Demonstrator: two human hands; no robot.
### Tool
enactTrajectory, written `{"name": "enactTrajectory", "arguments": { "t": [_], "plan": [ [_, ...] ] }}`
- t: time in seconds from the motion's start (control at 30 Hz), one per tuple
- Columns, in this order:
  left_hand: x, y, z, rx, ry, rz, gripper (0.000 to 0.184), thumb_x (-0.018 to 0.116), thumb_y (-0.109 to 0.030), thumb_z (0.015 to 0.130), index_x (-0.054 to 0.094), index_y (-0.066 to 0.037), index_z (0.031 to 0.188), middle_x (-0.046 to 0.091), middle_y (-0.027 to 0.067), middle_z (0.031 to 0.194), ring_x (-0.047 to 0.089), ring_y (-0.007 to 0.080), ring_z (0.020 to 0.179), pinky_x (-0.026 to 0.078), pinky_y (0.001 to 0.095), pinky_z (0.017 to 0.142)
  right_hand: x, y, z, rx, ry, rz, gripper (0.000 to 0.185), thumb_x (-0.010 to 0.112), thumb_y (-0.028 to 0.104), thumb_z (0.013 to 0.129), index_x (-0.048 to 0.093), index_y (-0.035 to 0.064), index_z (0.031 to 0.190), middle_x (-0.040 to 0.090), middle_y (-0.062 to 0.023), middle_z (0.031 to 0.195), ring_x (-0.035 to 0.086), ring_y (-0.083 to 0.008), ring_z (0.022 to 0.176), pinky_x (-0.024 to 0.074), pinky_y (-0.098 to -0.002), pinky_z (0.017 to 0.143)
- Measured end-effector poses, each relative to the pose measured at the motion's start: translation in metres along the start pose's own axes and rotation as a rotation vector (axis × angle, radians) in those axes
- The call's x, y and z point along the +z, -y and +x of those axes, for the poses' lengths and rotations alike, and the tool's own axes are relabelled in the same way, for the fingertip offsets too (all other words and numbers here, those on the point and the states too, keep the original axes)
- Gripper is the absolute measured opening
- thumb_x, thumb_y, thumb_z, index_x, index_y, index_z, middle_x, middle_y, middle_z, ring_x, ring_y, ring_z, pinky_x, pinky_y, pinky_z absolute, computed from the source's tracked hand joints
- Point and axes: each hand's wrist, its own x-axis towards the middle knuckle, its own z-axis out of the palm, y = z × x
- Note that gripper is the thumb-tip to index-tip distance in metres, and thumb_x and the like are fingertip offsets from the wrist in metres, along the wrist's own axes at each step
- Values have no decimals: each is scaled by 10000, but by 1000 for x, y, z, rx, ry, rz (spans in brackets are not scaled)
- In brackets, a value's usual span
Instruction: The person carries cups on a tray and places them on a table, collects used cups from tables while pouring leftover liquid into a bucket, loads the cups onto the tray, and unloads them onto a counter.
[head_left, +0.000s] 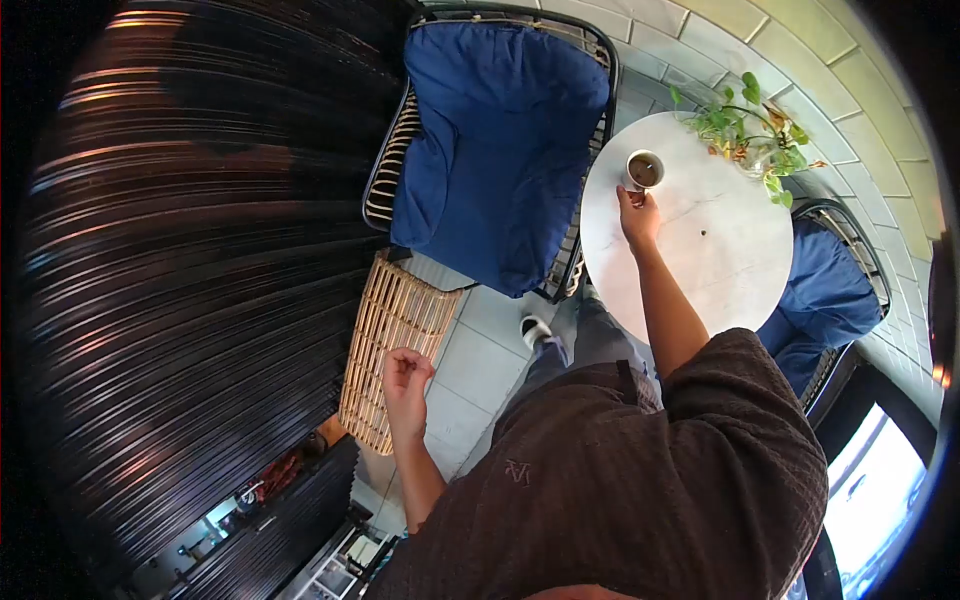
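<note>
A white cup [645, 171] with dark brown drink in it stands at the left part of a round, pale marble-look table [690, 270]. My right hand [640, 215] reaches over the tabletop, its fingers closed at the cup's near side, where a handle seems to be; the grip partly hides it. My left hand [407, 385] hangs in the air off to the left, palm up, fingers loosely curled in. Nothing shows in it. Below it in view lies a rattan stool or bench [390, 335].
A potted or jarred green plant [755, 140] sits on the table's far right, near a tiled wall [840, 90]. One blue-cushioned rattan chair [505, 150] is left of the table, another [825, 290] right. A dark ribbed wall [200, 250] runs along the left.
</note>
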Motion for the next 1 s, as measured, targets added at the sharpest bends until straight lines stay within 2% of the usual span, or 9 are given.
{"name": "enactTrajectory", "arguments": {
  "t": [0.03, 0.17, 0.4, 0.5, 0.57, 0.7, 0.87, 0.93, 1.0],
  "plan": [
    [4, -2, 2, -16, -5, 4, 152, 576, 9, 888, 449, -67, 922, 513, 34, 853, 507, 125, 778, 447, 269, 744, 0, 5, -2, 22, -31, -17, 433, 700, 448, 805, 660, 19, 769, 643, -166, 748, 638, -331, 773, 477, -426, 753],
    [0, -1, 10, -46, 10, -4, 237, 585, -8, 911, 373, -94, 851, 525, 61, 859, 516, 134, 772, 449, 278, 742, 7, -8, 3, 73, -141, -146, 502, 720, 487, 786, 590, 14, 681, 611, -170, 709, 605, -320, 674, 454, -438, 659],
    [-3, -10, 36, -21, 113, 62, 148, 579, -9, 910, 444, -70, 914, 528, 40, 881, 520, 132, 809, 452, 272, 760, -50, 19, -45, 12, -196, -79, 518, 748, 446, 781, 510, 7, 645, 574, -161, 665, 545, -309, 612, 440, -416, 608],
    [-3, -9, 58, 32, 247, 112, 101, 590, -40, 909, 507, -60, 964, 540, 17, 874, 534, 116, 802, 446, 260, 746, -86, 26, -82, -39, -184, -39, 496, 777, 374, 777, 488, -4, 636, 530, -146, 628, 472, -287, 563, 411, -395, 557],
    [-1, -12, 70, 81, 348, 122, 80, 580, -53, 917, 520, -62, 970, 553, 11, 860, 552, 118, 785, 444, 266, 727, -104, 17, -112, -166, -191, -82, 465, 798, 296, 770, 481, -14, 632, 484, -131, 601, 417, -263, 534, 382, -381, 525],
    [-5, -2, 91, 131, 558, 184, 64, 581, -81, 927, 543, -56, 972, 564, 7, 862, 547, 106, 789, 428, 250, 723, -132, 20, -200, -244, -341, -68, 410, 808, 252, 760, 524, -24, 653, 476, -114, 597, 415, -217, 516, 369, -362, 501],
    [2, 5, 95, 169, 874, 228, 101, 622, -76, 912, 547, -44, 972, 527, -9, 839, 509, 75, 772, 437, 221, 724, -151, 39, -345, -137, -458, 7, 236, 815, 177, 744, 658, 8, 796, 533, -86, 620, 430, -137, 548, 384, -324, 513],
    [17, 6, 80, 196, 1043, 255, 119, 633, -90, 912, 549, -43, 983, 525, -14, 846, 498, 62, 779, 434, 214, 722, -155, 44, -400, -144, -493, 120, 230, 817, 176, 741, 675, 18, 830, 530, -93, 631, 429, -127, 558, 386, -317, 521],
    [31, 7, 51, 181, 1185, 345, 125, 628, -94, 917, 550, -40, 999, 525, -18, 851, 498, 55, 799, 435, 209, 730, -154, 37, -452, -68, -492, 115, 246, 815, 180, 739, 643, 11, 785, 504, -90, 624, 432, -153, 558, 382, -327, 523]
  ]
}}
